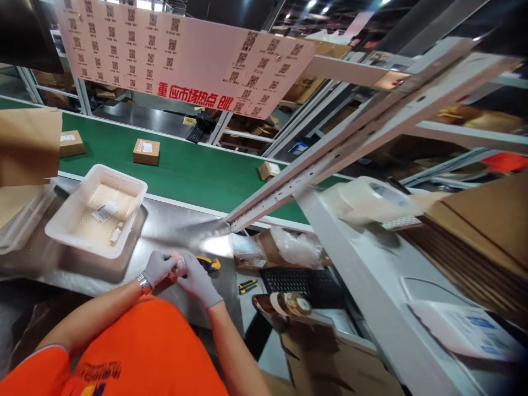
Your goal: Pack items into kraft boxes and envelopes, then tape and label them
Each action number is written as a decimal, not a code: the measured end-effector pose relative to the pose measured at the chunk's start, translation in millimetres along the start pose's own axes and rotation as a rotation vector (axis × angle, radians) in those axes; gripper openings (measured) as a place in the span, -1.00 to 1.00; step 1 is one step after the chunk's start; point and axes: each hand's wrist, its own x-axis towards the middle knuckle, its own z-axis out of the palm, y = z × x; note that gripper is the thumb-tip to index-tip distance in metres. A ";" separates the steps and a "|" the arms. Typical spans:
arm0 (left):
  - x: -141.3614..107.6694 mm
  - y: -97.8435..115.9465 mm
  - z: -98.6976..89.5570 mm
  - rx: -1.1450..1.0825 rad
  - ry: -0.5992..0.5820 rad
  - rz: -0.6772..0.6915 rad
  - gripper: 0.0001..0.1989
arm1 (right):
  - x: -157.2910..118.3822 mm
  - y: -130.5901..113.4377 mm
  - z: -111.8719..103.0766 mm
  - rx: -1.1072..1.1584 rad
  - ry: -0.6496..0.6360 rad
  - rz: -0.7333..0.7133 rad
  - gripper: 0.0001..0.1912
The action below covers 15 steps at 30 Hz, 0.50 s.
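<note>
Both my hands wear grey gloves and meet low over the metal table, close to my body. Between their fingers is a small pinkish, partly clear item, mostly hidden, its kind unclear. My left hand pinches it from the left, and my right hand closes on it from the right. Just beyond my right hand lies a yellow-and-black tool, partly covered by that hand. To the left stands a white plastic basket, holding a labelled packet and a small bottle with a white label.
Behind the table runs a green conveyor carrying a small carton and others. A slanted metal post rises at the right. Beyond it are a keyboard, a brown bottle, tape rolls and stacked cardboard.
</note>
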 end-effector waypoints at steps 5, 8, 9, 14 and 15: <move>-4.8 -18.3 -38.7 0.287 -0.173 0.042 -0.62 | 7.3 8.1 32.2 -0.130 -0.111 -0.023 -0.57; 12.4 -17.2 -97.5 0.592 0.102 0.102 -0.54 | 4.7 16.0 36.7 -0.033 -0.046 -0.050 -0.57; 20.5 -13.9 -120.4 0.667 0.186 0.078 -0.56 | 2.8 18.6 37.2 -0.009 -0.009 -0.044 -0.56; 45.4 15.6 -208.7 0.947 0.286 -0.180 -0.75 | 6.5 17.1 45.3 0.016 -0.013 -0.035 -0.65; 45.7 21.5 -215.8 0.969 0.282 -0.196 -0.72 | 11.4 12.6 49.2 0.018 -0.060 -0.067 -0.67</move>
